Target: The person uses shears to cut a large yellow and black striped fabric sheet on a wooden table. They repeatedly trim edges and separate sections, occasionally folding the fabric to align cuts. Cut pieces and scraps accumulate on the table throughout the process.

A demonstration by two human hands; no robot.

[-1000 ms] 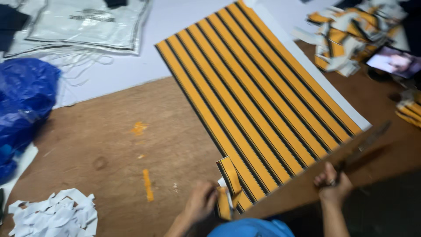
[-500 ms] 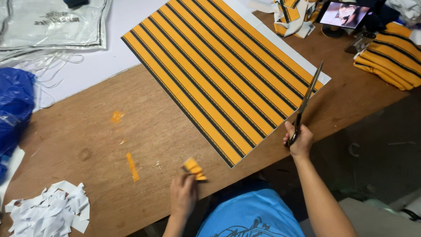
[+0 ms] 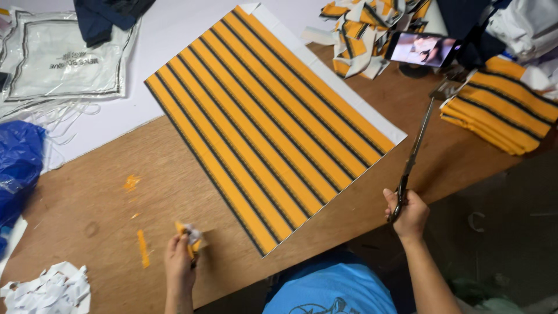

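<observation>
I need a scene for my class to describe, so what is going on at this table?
A person stands at a brown wooden table. The right hand holds long metal scissors, blades pointing away. The left hand pinches a small cut scrap of orange fabric. Between them lies a large sheet of orange fabric with black stripes. A stack of folded striped fabric sits at the right.

Blue plastic bag (image 3: 17, 174), phone (image 3: 421, 49)

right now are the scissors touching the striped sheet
No, the scissors in the right hand point away past the striped sheet's edge, over bare table.
</observation>
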